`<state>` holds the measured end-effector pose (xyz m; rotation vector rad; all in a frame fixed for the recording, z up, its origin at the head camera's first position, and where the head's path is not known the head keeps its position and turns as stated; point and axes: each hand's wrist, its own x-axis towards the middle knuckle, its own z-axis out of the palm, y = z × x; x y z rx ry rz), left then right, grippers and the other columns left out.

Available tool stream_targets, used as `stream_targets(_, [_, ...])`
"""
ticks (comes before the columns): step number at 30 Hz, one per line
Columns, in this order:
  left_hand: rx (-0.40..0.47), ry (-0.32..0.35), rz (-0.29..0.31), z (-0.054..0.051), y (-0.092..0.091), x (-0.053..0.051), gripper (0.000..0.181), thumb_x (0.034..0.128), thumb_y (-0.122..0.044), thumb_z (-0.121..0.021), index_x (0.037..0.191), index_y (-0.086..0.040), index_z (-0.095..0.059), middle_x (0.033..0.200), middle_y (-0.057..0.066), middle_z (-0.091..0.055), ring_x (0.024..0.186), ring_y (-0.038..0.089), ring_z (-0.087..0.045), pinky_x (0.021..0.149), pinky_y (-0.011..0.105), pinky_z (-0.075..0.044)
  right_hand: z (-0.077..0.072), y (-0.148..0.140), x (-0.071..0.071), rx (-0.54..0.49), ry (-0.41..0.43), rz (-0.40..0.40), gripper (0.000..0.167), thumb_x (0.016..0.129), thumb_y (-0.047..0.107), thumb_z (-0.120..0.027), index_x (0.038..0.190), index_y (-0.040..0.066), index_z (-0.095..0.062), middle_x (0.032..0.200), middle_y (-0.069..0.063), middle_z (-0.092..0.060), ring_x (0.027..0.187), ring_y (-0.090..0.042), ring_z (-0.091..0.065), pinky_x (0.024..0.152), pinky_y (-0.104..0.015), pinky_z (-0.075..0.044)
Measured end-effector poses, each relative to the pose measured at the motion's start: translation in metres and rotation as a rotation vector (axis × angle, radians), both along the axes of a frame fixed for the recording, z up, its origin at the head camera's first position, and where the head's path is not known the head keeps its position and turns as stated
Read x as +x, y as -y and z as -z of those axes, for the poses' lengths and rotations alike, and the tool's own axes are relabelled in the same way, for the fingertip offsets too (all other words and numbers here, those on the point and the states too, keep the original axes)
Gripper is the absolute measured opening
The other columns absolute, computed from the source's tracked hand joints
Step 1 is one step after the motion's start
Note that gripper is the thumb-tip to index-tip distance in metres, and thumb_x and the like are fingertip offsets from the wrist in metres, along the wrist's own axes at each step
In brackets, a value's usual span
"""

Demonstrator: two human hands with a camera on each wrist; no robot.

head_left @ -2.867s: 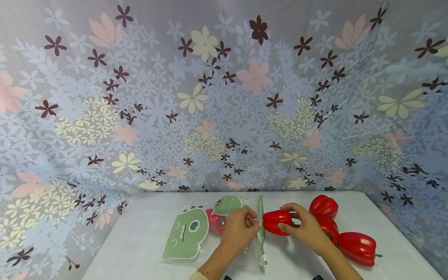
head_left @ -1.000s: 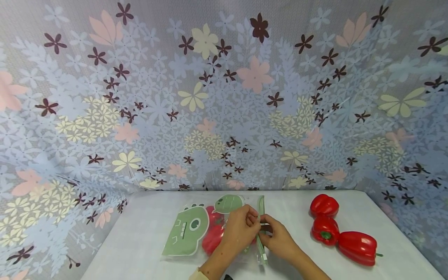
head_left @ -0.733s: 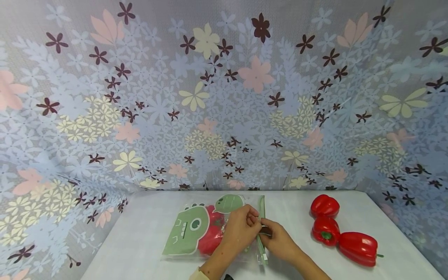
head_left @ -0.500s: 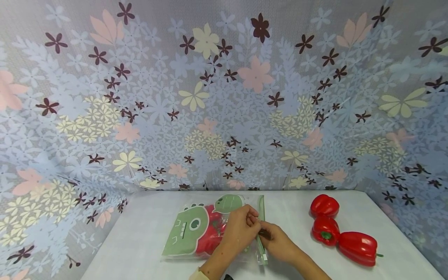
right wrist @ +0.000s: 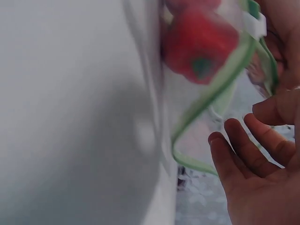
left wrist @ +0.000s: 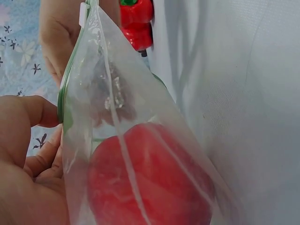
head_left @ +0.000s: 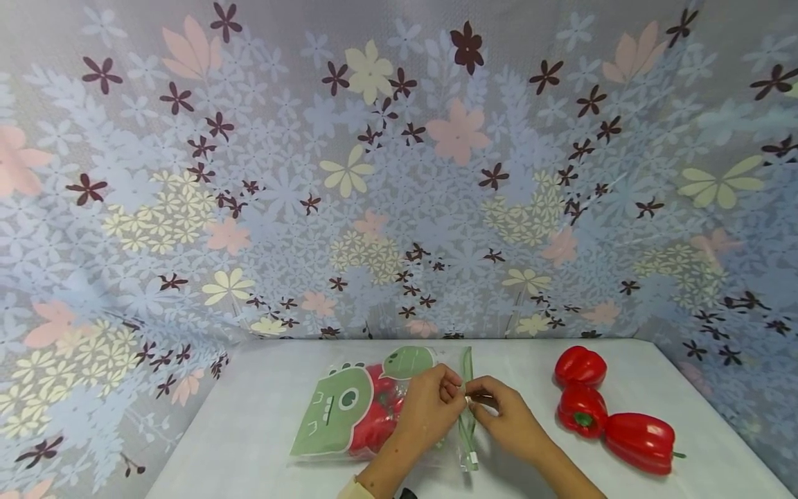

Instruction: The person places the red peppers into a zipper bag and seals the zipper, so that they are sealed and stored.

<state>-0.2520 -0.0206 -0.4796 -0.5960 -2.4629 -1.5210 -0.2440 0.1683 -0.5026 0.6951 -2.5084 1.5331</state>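
A clear zip bag (head_left: 330,419) with a green dinosaur print lies on the table, its green-edged mouth (head_left: 466,364) facing right. Red bell peppers (head_left: 372,426) are inside, partly hidden by the print and my forearm. My left hand (head_left: 427,409) pinches the mouth's edge between thumb and fingers, holding it up; the left wrist view shows a red bell pepper (left wrist: 150,178) through the plastic. Beside the mouth is my right hand (head_left: 514,423), its fingers parted with nothing between them. A white zip slider (right wrist: 255,24) sits at the mouth's near end.
Three loose red bell peppers stand to the right: one at the back (head_left: 580,366), one in the middle (head_left: 582,410) with its green stem forward, one lying nearer (head_left: 640,442). The white-covered table (head_left: 212,443) meets a flowered cloth wall (head_left: 399,208) behind.
My right hand carried a bell pepper to the bag, let it go inside, and has now drawn back slightly with its fingers parted. The peppers inside shifted left; my left hand stayed put.
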Motion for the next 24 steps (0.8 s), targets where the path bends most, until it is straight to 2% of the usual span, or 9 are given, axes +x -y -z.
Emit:
stream_targets(6, [0.01,0.0,0.011,-0.003,0.0,0.0,0.011,0.089,-0.003,-0.071,0.098,-0.009,-0.071,0.076,-0.01,-0.063,0.064,-0.001,-0.058,0.06,0.019,-0.053,-0.013,-0.011,0.0,0.023,-0.125,0.056,0.027,0.093,-0.009,-0.072,0.116,0.006,-0.07,0.115,-0.005,-0.072,0.112,-0.027,-0.071,0.096,-0.047,-0.059])
stream_targets(10, [0.021,0.014,0.01,-0.005,0.0,0.0,0.01,0.0901,-0.004,-0.071,0.099,-0.008,-0.071,0.077,-0.009,-0.064,0.065,0.0,-0.059,0.061,0.019,-0.053,-0.019,-0.019,0.0,0.061,-0.177,0.085,0.028,0.092,-0.009,-0.073,0.114,0.008,-0.07,0.112,-0.004,-0.072,0.108,-0.024,-0.072,0.094,-0.045,-0.06])
stream_targets(17, [0.037,0.042,0.02,-0.001,0.0,-0.001,0.01,0.0898,-0.002,-0.07,0.099,-0.005,-0.072,0.078,-0.009,-0.064,0.065,0.0,-0.06,0.062,0.019,-0.054,-0.02,-0.036,0.006,0.12,-0.235,0.128,0.033,0.092,-0.005,-0.076,0.117,0.017,-0.071,0.113,0.006,-0.071,0.106,-0.016,-0.071,0.093,-0.037,-0.061])
stream_targets(24, [0.054,0.037,0.014,0.0,0.001,-0.001,0.01,0.0893,-0.001,-0.072,0.097,-0.007,-0.071,0.077,-0.009,-0.064,0.065,0.0,-0.059,0.061,0.018,-0.053,-0.022,-0.059,0.02,0.242,-0.265,0.239,0.04,0.088,0.001,-0.083,0.119,0.022,-0.071,0.114,0.01,-0.072,0.103,-0.015,-0.071,0.091,-0.025,-0.059])
